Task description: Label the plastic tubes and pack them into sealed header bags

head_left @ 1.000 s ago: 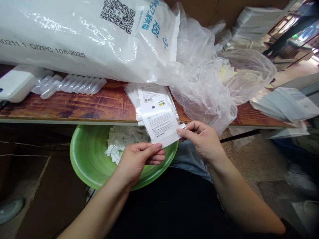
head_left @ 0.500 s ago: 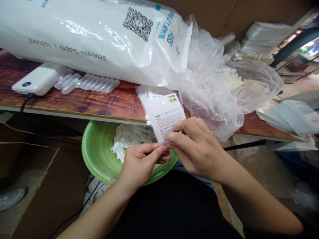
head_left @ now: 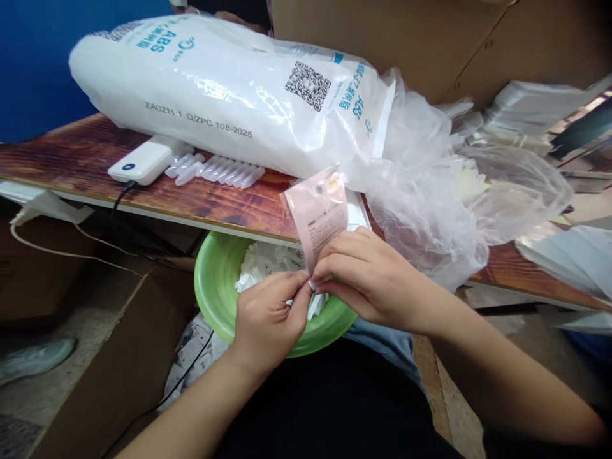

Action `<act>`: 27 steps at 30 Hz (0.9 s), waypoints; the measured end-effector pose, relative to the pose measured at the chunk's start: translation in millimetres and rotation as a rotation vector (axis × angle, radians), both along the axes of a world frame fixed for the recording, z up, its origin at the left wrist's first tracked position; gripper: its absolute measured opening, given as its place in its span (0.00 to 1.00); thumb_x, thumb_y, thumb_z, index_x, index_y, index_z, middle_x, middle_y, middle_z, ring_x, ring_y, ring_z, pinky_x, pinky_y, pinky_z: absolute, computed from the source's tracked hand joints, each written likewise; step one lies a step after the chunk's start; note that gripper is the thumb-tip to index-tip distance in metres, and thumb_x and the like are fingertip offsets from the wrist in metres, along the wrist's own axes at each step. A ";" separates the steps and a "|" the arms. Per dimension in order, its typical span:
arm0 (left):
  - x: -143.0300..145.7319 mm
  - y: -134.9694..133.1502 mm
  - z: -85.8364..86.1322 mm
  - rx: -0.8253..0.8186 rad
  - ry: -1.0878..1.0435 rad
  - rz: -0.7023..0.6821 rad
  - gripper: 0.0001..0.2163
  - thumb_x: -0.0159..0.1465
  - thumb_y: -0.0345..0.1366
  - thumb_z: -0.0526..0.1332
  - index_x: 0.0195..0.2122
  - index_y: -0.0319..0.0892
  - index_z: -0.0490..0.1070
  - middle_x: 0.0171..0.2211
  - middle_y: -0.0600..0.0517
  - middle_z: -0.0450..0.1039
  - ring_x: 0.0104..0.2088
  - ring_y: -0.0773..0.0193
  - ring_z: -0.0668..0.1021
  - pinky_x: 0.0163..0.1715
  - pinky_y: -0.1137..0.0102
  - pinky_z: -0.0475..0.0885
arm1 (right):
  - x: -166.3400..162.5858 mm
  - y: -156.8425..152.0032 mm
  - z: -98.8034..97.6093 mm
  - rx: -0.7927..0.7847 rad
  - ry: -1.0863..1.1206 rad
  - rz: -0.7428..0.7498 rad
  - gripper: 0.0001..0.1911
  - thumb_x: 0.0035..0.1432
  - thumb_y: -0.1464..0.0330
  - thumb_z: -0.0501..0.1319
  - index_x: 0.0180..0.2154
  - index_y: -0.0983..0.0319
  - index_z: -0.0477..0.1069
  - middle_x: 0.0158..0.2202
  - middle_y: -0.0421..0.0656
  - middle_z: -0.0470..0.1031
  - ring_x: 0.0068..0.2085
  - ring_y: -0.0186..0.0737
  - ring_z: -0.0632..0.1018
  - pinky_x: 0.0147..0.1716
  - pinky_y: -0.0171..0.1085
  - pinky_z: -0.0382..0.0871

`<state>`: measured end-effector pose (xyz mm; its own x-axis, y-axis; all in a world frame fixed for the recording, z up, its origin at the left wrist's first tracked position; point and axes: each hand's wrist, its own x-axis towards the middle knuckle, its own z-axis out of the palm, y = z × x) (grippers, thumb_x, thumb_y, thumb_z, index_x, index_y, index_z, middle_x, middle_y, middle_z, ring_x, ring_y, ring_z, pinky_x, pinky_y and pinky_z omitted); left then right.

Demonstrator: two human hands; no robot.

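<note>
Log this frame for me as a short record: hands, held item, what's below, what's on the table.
Left hand: pinches the near end of a clear packet with a printed card
Right hand: fingertips at that same end, beside the left's; exact grip hidden
Below hands: green basin holding white slips
Tabletop: white sack marked ABS, white device with black cable, row of translucent plastic pieces, crumpled clear plastic
Floor level: open cardboard box
</note>
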<state>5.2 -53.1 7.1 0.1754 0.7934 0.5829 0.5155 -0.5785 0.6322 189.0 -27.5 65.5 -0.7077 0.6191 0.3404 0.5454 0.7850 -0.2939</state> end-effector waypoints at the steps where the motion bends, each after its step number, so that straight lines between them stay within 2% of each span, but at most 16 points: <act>1: -0.6 -0.5 0.9 0.020 0.018 0.003 0.05 0.60 0.25 0.62 0.34 0.36 0.78 0.30 0.51 0.80 0.30 0.69 0.79 0.33 0.76 0.72 | -1.6 3.7 0.7 0.019 -0.018 0.010 0.08 0.64 0.70 0.55 0.36 0.63 0.72 0.35 0.42 0.73 0.38 0.38 0.70 0.37 0.39 0.57; 6: -4.6 -3.6 6.7 0.125 0.158 0.069 0.06 0.59 0.23 0.62 0.34 0.36 0.77 0.29 0.52 0.79 0.29 0.70 0.79 0.33 0.77 0.70 | -12.9 15.0 5.4 0.123 -0.075 0.051 0.09 0.62 0.70 0.57 0.31 0.63 0.73 0.32 0.42 0.72 0.36 0.38 0.69 0.35 0.39 0.55; 11: -10.5 -4.4 5.1 0.242 0.262 0.118 0.06 0.59 0.22 0.62 0.33 0.37 0.77 0.27 0.53 0.78 0.28 0.68 0.79 0.32 0.75 0.69 | -22.4 17.2 4.6 0.180 -0.120 0.064 0.09 0.63 0.71 0.55 0.29 0.63 0.70 0.32 0.42 0.69 0.35 0.39 0.67 0.34 0.39 0.54; 17: -15.6 -6.5 5.4 0.134 0.234 0.104 0.06 0.60 0.25 0.61 0.35 0.40 0.76 0.29 0.53 0.79 0.30 0.67 0.79 0.35 0.75 0.71 | -26.0 18.2 -8.4 0.144 -0.085 0.102 0.08 0.63 0.72 0.54 0.32 0.63 0.69 0.35 0.43 0.68 0.38 0.39 0.66 0.36 0.39 0.58; 19: -19.0 -7.6 6.8 0.090 0.198 0.105 0.06 0.60 0.26 0.61 0.35 0.41 0.77 0.29 0.53 0.79 0.30 0.66 0.80 0.34 0.75 0.72 | -25.1 14.5 -8.5 0.088 -0.024 0.124 0.08 0.65 0.72 0.52 0.34 0.63 0.68 0.37 0.45 0.69 0.40 0.39 0.68 0.39 0.40 0.61; 21: -24.8 -8.0 7.6 0.041 0.152 0.139 0.06 0.60 0.27 0.62 0.35 0.42 0.77 0.30 0.53 0.80 0.31 0.66 0.80 0.35 0.75 0.73 | -20.5 6.9 -3.5 -0.052 0.077 0.161 0.07 0.65 0.74 0.52 0.36 0.63 0.68 0.38 0.45 0.71 0.40 0.37 0.70 0.41 0.38 0.65; 24: -38.5 -6.6 8.7 -0.128 -0.011 0.291 0.05 0.59 0.32 0.65 0.36 0.44 0.79 0.31 0.55 0.81 0.31 0.64 0.81 0.34 0.74 0.75 | -6.0 -9.6 7.2 -0.244 0.349 0.161 0.06 0.62 0.76 0.55 0.38 0.61 0.68 0.37 0.44 0.74 0.39 0.36 0.75 0.39 0.36 0.71; 27: -55.3 -3.5 12.8 -0.313 -0.324 0.481 0.05 0.56 0.35 0.68 0.35 0.45 0.80 0.30 0.55 0.81 0.31 0.63 0.82 0.35 0.71 0.79 | 5.8 -22.3 1.3 -0.223 0.883 0.061 0.05 0.59 0.73 0.61 0.35 0.57 0.69 0.29 0.40 0.74 0.30 0.36 0.77 0.29 0.35 0.73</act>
<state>-50.1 -56.6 19.8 -0.3866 0.8802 0.2752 0.4254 -0.0945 0.9000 194.8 -49.8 66.8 -0.2802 0.7058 0.6506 0.0099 0.6798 -0.7333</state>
